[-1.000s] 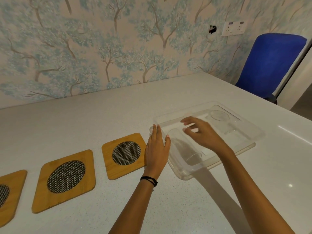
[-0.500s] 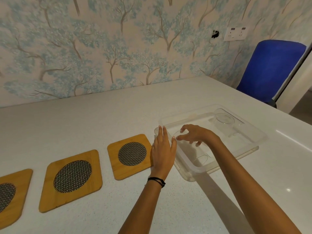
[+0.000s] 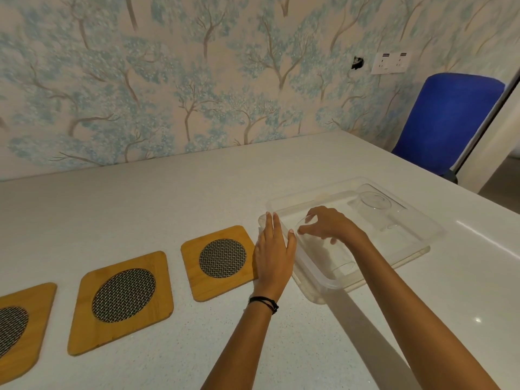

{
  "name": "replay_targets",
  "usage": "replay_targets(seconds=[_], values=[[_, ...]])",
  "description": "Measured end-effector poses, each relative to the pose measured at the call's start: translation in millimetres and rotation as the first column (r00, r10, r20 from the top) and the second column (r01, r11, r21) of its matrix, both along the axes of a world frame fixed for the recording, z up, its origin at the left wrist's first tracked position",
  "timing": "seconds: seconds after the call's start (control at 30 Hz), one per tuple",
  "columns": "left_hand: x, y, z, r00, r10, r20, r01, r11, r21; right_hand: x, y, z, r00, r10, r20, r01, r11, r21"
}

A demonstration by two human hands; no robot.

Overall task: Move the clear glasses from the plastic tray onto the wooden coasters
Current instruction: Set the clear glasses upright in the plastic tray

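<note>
A clear plastic tray (image 3: pixel 416 243) lies on the white table at the right. Inside its near-left part stands a clear glass (image 3: pixel 326 254), and my right hand (image 3: pixel 329 225) is closed over its rim from above. Another clear glass (image 3: pixel 375 204) stands in the tray's far right corner. My left hand (image 3: pixel 274 251) rests flat, fingers together, against the tray's left edge. Three wooden coasters with round metal mesh centres lie in a row to the left: one (image 3: pixel 218 260) beside my left hand, a middle one (image 3: pixel 122 299), and one (image 3: pixel 19 327) cut off by the frame.
The white table (image 3: pixel 140 198) runs back to a wall with tree-pattern wallpaper. A blue chair (image 3: pixel 447 119) stands past the table's far right corner. A wall socket (image 3: pixel 391 62) sits above it.
My right hand has drawn back and down from the tray's middle onto the near-left glass and closed on its rim. My left hand has stayed against the tray's edge.
</note>
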State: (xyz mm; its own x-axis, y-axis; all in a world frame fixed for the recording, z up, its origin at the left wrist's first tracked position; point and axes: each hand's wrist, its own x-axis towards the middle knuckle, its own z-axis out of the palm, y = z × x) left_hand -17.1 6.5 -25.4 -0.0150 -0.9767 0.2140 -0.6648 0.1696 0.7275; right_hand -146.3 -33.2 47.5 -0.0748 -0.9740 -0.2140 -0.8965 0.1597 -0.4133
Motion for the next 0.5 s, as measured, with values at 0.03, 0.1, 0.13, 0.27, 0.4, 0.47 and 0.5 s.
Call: replay_targets(seconds=[0.03, 0.1, 0.13, 0.27, 0.4, 0.47, 0.5], values=[[0, 0, 0, 1.000, -0.001, -0.005, 0.001, 1.000, -0.003, -3, 1, 1, 1.000, -0.004, 0.022, 0.005, 0.999, -0.048], [0, 0, 0, 1.000, 0.000, -0.009, 0.000, 1.000, -0.011, -10, 4, 6, 0.998, -0.006, 0.055, 0.013, 0.990, -0.138], [-1, -1, 0, 1.000, 0.000, -0.008, 0.000, 1.000, -0.013, -12, 6, 9, 0.998, -0.005, 0.064, 0.016, 0.984, -0.177], [-1, -1, -3, 1.000, 0.001, -0.004, -0.001, 1.000, -0.013, -18, 16, 17, 0.995, 0.009, 0.100, 0.023, 0.949, -0.313], [-1, -2, -4, 1.000, 0.007, 0.002, -0.007, 1.000, -0.018, -17, 25, 21, 0.990, 0.026, 0.137, 0.033, 0.908, -0.417], [-1, -2, -5, 1.000, 0.006, 0.001, -0.006, 1.000, -0.015, -16, 29, 21, 0.990, 0.029, 0.140, 0.035, 0.899, -0.436], [-1, -2, -5, 1.000, 0.005, 0.001, -0.005, 1.000, -0.013, -17, 30, 21, 0.989, 0.030, 0.147, 0.038, 0.896, -0.442]])
